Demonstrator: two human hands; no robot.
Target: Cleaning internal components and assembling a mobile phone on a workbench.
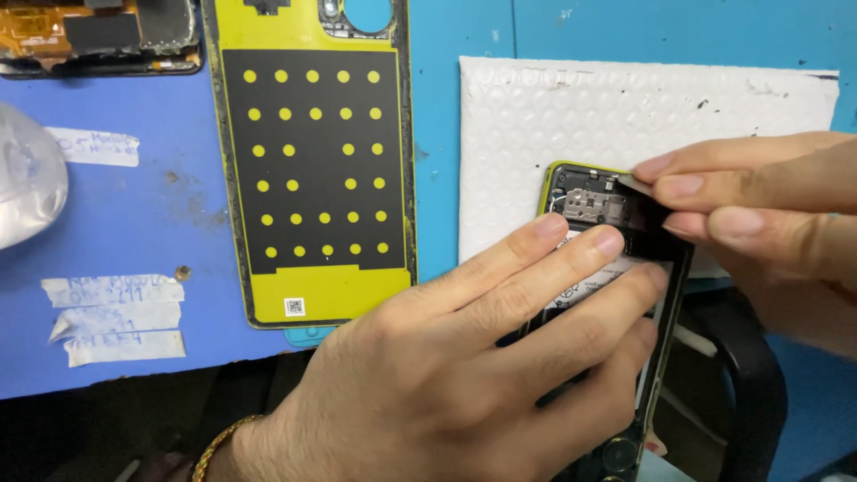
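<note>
Lying under the left hand [464,375], the opened phone [589,201] is clamped by both hands' fingers [571,259].

opened phone held at the desk edge

an opened phone [596,234] with a yellow-green rim and its back cover off, tilted lengthwise so its top end rests on a white padded sheet and its lower end hangs past the desk edge. inside show a dark frame, a small metal plate near the top, and a white-labelled battery in the middle. a thin dark flat piece [636,185] lies against its upper right corner.
</note>
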